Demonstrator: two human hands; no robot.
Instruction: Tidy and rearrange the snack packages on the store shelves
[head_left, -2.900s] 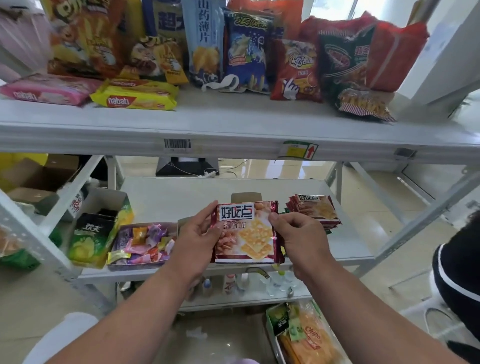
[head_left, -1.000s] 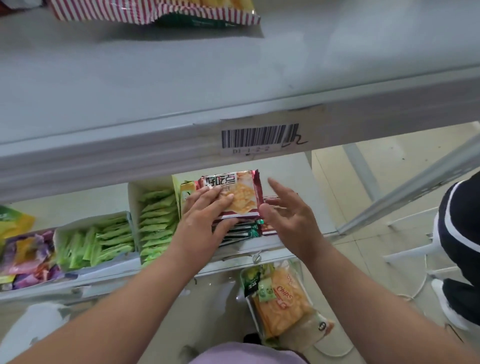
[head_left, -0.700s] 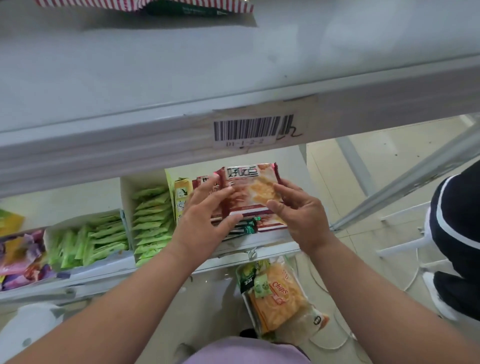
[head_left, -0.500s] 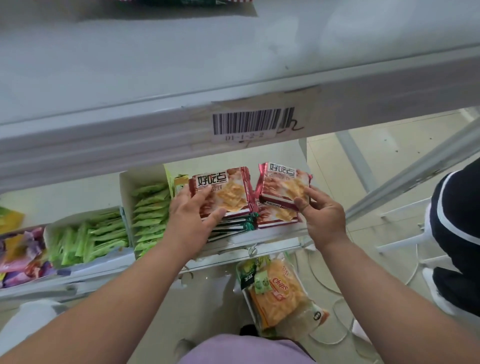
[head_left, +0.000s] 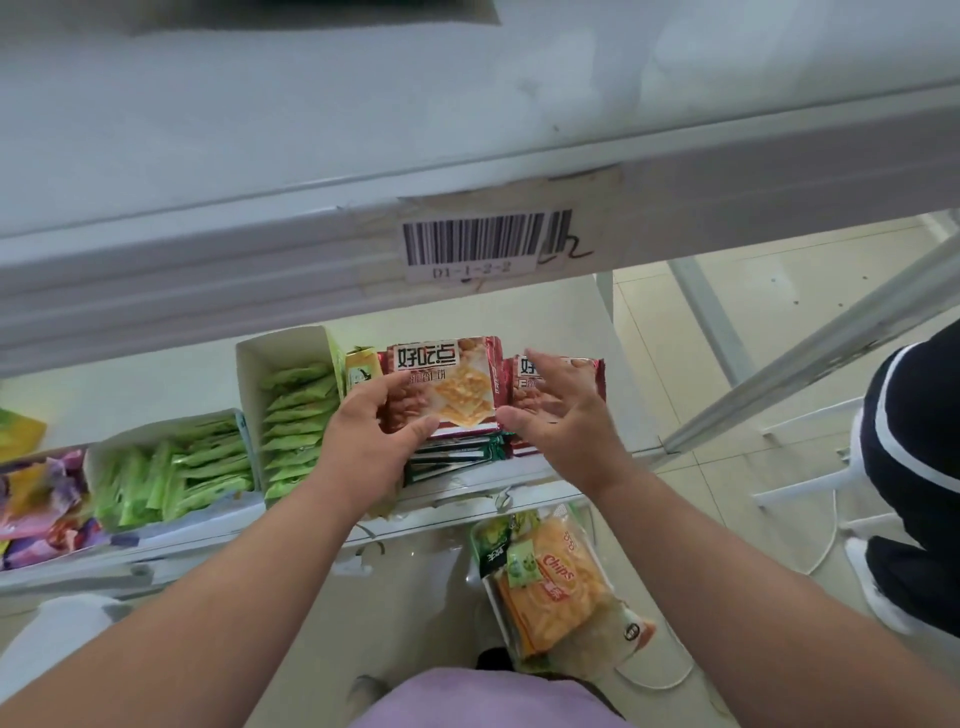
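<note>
Two stacks of red cracker packs lie side by side near the right end of the lower shelf (head_left: 566, 322). My left hand (head_left: 371, 436) grips the lower left corner of the top cracker pack (head_left: 457, 387) on the left stack, which rests on several dark green-edged packs (head_left: 457, 454). My right hand (head_left: 563, 415) hovers with fingers spread over the right cracker stack (head_left: 595, 376), holding nothing. That hand hides most of the right stack.
Two white open boxes of green sachets (head_left: 298, 405) (head_left: 171, 478) and a tray of purple candies (head_left: 41, 504) fill the shelf to the left. The upper shelf edge with a barcode label (head_left: 478, 244) overhangs. A chips bag (head_left: 550, 582) lies below. Another person (head_left: 914, 467) stands at right.
My right hand has set its cracker pack down on the right stack and let go, fingers now spread. My left hand still grips the left pack.
</note>
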